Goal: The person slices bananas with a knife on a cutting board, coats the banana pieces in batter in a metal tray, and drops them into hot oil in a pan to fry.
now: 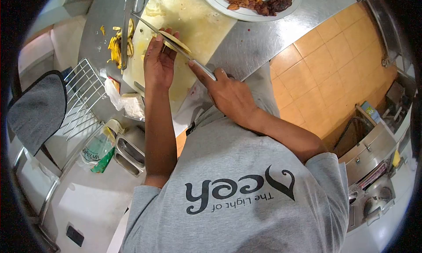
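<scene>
My left hand (159, 61) holds a pale yellow slice of peeled fruit (176, 42) over a cream cutting board (200, 26). My right hand (228, 94) grips the handle of a long knife (171, 39). Its blade runs up and left across the slice, with the tip near the board's far left corner. Both hands are above the board's near half.
Yellow peels (116, 46) lie on the steel counter (255, 46) left of the board. A white plate of browned fried pieces (252, 0) sits at the board's far right. A wire rack (83, 99), plastic bags (125, 101) and a bottle (99, 149) are at left. Tiled floor (334, 72) is at right.
</scene>
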Action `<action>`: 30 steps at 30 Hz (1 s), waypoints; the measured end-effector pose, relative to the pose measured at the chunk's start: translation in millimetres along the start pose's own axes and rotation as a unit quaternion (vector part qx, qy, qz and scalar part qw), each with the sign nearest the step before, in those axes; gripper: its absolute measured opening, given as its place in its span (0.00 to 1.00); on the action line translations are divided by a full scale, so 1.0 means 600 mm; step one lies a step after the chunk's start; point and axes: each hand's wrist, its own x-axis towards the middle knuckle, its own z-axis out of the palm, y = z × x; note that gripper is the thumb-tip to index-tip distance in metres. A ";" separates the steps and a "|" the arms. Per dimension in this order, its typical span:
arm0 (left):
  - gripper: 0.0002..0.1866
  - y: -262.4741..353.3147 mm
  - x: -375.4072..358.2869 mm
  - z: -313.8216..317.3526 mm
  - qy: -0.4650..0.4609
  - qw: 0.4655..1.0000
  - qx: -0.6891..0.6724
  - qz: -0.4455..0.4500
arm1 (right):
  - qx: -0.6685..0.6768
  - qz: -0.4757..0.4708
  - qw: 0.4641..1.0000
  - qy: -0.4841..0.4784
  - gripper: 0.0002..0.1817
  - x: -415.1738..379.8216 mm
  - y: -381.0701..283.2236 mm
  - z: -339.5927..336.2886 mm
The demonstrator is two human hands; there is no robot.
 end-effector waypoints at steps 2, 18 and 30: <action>0.16 -0.001 0.001 0.002 0.003 1.000 0.010 -0.001 | -0.009 -0.006 1.000 0.011 0.41 0.003 0.002 0.001; 0.23 -0.017 -0.001 0.029 0.057 0.998 -0.013 0.027 | -0.034 -0.034 0.998 0.036 0.40 0.043 0.000 -0.040; 0.23 -0.022 -0.007 0.009 0.044 0.998 -0.031 -0.023 | -0.060 -0.045 0.997 0.031 0.41 0.040 0.000 -0.033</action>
